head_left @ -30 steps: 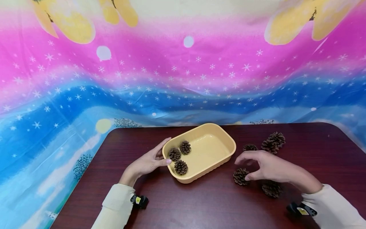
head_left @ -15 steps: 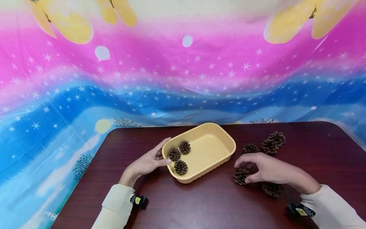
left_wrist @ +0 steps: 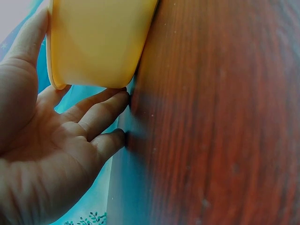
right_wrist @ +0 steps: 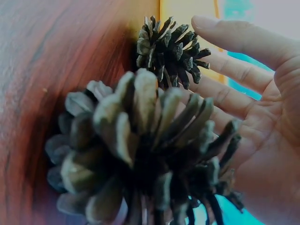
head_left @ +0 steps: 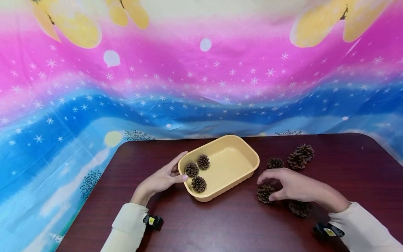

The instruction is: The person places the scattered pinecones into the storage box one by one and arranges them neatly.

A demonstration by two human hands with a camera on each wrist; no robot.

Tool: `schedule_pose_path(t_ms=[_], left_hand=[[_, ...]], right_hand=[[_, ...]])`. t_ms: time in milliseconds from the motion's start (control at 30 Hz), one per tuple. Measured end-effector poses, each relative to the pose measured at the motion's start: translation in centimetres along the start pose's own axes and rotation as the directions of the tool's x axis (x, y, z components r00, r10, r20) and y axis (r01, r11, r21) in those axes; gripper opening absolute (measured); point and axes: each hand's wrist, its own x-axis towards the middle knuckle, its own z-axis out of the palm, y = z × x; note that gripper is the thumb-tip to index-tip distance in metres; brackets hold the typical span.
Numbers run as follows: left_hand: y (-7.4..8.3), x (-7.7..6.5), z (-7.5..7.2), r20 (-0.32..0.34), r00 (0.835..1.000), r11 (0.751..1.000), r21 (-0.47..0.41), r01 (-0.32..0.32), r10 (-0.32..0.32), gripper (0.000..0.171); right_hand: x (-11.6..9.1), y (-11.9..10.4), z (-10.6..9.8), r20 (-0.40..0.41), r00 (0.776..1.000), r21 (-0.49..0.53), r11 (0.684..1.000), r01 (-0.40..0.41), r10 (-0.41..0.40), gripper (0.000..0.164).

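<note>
My left hand grips the left end of a pale yellow plastic tray, its thumb over the rim. In the left wrist view the fingers lie along the tray's outer wall. Three pine cones, one of them the nearest pine cone, sit inside at the tray's left end. Right of the tray, my right hand curves its thumb and fingers round a brown pine cone on the table. In the right wrist view, that cone stands between thumb and fingers.
Another pine cone lies under my right wrist, large in the right wrist view. Behind the right hand are a single pine cone and two touching ones, including the left cone. A printed cloth hangs behind the dark red table.
My right hand has lowered slightly over the pine cone, and its fingers have come closer round it. The left hand and the tray have stayed in place.
</note>
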Motion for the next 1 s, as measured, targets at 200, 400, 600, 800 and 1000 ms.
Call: schedule_pose_path(t_ms=[200,400,600,800,1000], left_hand=[[0.0,-0.04,-0.02,-0.002,1.0,1.0,-0.001,0.003,-0.003,0.095],[-0.12,-0.05,-0.03,0.001,1.0,1.0,-0.004,0.0,0.0,0.095],[-0.05,-0.1,0.0,0.002,1.0,1.0,0.0,-0.005,0.005,0.094],[0.03,-0.03,0.03,0.0,1.0,1.0,-0.001,-0.005,0.005,0.094],[0.14,-0.03,0.02,-0.001,1.0,1.0,0.0,0.0,0.0,0.093]], right_hand=[[0.1,0.19,0.13,0.011,1.0,-0.014,1.0,0.0,0.0,0.04],[0.09,0.35,0.24,0.029,1.0,-0.022,1.0,-0.005,0.006,0.041],[-0.02,0.36,0.35,0.04,0.999,-0.012,1.0,-0.026,0.026,0.042],[-0.14,0.41,0.42,0.052,0.998,0.006,0.999,-0.034,0.034,0.044],[-0.17,0.36,0.44,0.055,0.998,0.004,0.999,-0.036,0.036,0.041]])
